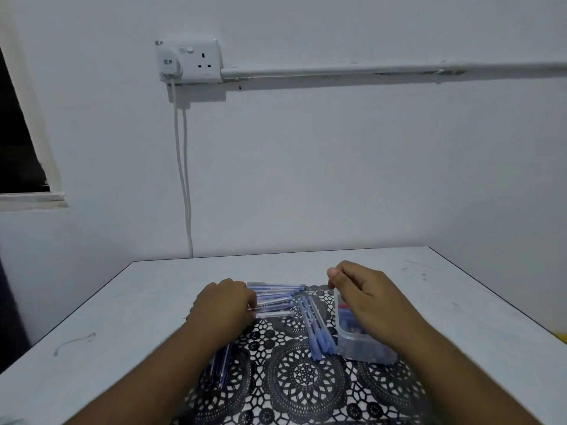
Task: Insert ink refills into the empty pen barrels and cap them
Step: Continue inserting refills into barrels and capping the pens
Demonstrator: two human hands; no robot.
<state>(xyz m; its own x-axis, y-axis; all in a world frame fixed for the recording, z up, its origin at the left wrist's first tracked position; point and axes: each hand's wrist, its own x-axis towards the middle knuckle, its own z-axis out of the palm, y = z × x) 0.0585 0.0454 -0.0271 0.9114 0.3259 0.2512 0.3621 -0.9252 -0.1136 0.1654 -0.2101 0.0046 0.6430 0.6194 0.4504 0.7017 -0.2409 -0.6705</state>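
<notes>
Several clear pen barrels (276,297) lie side by side at the far edge of a black-and-white patterned mat (294,381). My left hand (225,305) rests on their left ends, fingers curled around one. My right hand (362,294) hovers above a clear plastic box (357,348), thumb and forefinger pinched together; what they hold is too thin to make out. A bundle of blue capped pens (317,329) lies diagonally left of the box. Thin blue refills (219,365) lie under my left forearm.
The mat sits on a white table (122,317) pushed against a white wall. A socket (188,61) with a hanging white cable is on the wall. The box holds blue and red small parts.
</notes>
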